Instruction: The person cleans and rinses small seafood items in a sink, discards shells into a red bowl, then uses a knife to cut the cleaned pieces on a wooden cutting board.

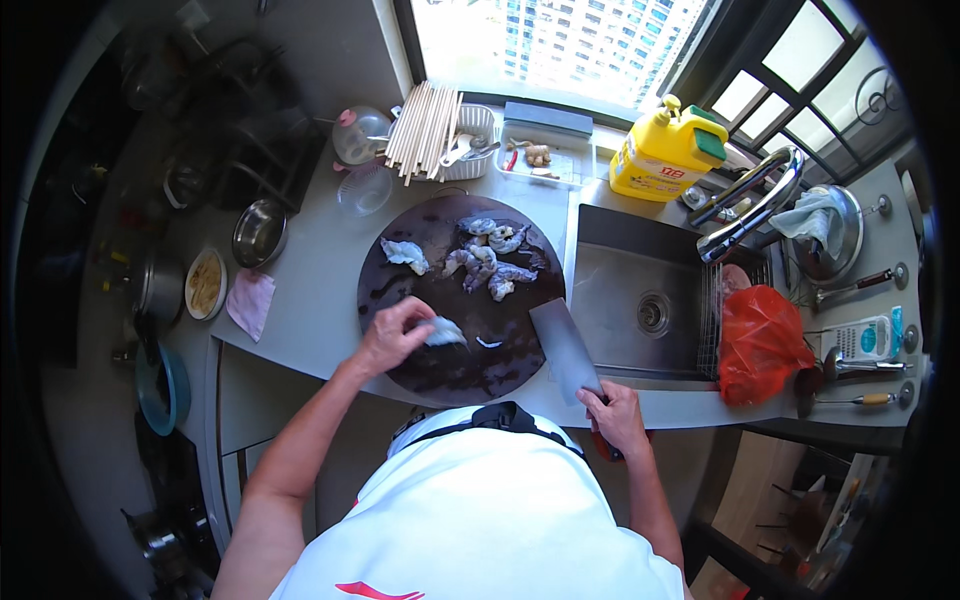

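A round dark cutting board [400, 290] lies on the grey counter. My left hand [393, 335] pinches a raw grey shrimp [444, 332] on the board's near middle. My right hand [617, 417] grips the handle of a cleaver [564, 347], whose broad blade rests flat across the board's right edge. A pile of several raw shrimp [490, 258] sits on the far side of the board. One single shrimp [404, 253] lies apart at the far left. A small pale scrap [489, 343] lies between the held shrimp and the blade.
A steel sink [640, 300] with a tap [750, 205] is right of the board, with a red plastic bag [758, 342] beside it. A yellow jug [665, 150], chopsticks [425, 125], a steel bowl [260, 232] and a pink cloth [250, 300] stand around.
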The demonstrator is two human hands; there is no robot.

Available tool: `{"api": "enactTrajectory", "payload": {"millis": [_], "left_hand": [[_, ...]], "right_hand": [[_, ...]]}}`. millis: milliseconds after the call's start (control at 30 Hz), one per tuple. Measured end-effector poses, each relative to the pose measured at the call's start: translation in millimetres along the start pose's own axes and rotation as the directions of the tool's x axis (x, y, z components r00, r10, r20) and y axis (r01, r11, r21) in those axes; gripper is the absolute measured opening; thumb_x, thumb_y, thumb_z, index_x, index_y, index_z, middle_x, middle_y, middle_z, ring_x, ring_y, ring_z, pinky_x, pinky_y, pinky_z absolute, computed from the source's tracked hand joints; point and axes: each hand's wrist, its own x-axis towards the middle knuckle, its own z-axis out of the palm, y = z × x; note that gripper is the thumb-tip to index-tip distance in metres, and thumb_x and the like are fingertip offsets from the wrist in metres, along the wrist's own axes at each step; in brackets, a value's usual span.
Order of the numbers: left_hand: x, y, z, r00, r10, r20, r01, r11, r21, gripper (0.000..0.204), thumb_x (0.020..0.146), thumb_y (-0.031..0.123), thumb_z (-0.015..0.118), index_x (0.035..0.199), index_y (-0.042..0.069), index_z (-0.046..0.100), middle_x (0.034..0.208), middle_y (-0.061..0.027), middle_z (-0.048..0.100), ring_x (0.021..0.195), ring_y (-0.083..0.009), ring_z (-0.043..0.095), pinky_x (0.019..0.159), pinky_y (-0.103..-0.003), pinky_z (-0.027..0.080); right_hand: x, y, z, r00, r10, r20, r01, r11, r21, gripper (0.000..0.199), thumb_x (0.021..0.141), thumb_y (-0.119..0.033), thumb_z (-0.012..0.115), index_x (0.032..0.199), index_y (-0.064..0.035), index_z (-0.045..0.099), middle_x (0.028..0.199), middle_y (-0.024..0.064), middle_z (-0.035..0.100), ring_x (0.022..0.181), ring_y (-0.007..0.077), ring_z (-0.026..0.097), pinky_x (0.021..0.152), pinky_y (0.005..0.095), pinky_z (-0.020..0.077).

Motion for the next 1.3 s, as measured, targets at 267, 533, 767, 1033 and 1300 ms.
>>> {"api": "enactTrajectory", "payload": {"millis": [267,533,767,1033,1300], "left_hand": [[51.0,-60.0,-65.6,0.914,0.270,-0.304,-0.130,0.903,0.409,0.016,0.086,0.006,0.068,0.101,0.002,0.065,0.097,-0.0144,0.067,0.092,-0.0329,0.066,0.084,-0.040,0.053],[99.5,4.4,4.2,0.866,0.478,-0.146,-0.387,0.827,0.409,0.023,0.084,0.007,0.069,0.106,0.003,0.065,0.102,-0.0134,0.065,0.099,-0.0357,0.060,0.087,-0.045,0.049],[113.0,-4.6,17.4,0.914,0.402,-0.046,-0.353,0.849,0.393,0.022,0.076,0.004,0.069,0.095,0.002,0.058,0.094,-0.0147,0.058,0.088,-0.0363,0.060,0.079,-0.045,0.051],[66.9,0.7,25.7,0.918,0.360,-0.167,-0.274,0.878,0.392,0.020,0.076,-0.001,0.068,0.091,0.002,0.056,0.086,-0.0127,0.049,0.077,-0.0270,0.059,0.068,-0.040,0.051],[7.6,5.3,41.9,0.926,0.376,-0.043,-0.335,0.867,0.370,0.022,0.077,-0.003,0.072,0.095,0.002,0.060,0.095,-0.0136,0.052,0.082,-0.0302,0.060,0.071,-0.039,0.051]], "right_hand": [[-17.9,1.0,6.6,0.997,0.036,-0.062,-0.036,0.999,0.009,0.026,0.096,-0.020,0.069,0.083,0.0017,0.067,0.061,0.0036,0.063,0.049,0.0092,0.059,0.047,0.0261,0.0467],[-31.8,-1.8,15.3,0.984,0.115,-0.133,-0.113,0.993,0.020,0.026,0.097,-0.021,0.068,0.085,0.0010,0.069,0.062,0.0041,0.063,0.050,0.0098,0.059,0.048,0.0267,0.0470],[-33.3,0.1,20.3,0.987,0.051,-0.155,-0.046,0.998,0.037,0.026,0.097,-0.022,0.069,0.086,0.0016,0.070,0.061,0.0051,0.063,0.050,0.0104,0.058,0.048,0.0280,0.0462],[-26.1,-2.0,24.4,0.994,-0.004,-0.105,0.001,1.000,-0.031,0.026,0.095,-0.023,0.069,0.091,0.0028,0.072,0.064,0.0122,0.066,0.053,0.0182,0.061,0.055,0.0340,0.0488],[-14.3,-5.1,27.9,0.998,-0.064,-0.024,0.063,0.997,-0.054,0.025,0.095,-0.020,0.068,0.094,0.0040,0.073,0.071,0.0176,0.068,0.058,0.0253,0.063,0.062,0.0387,0.0506]]}}
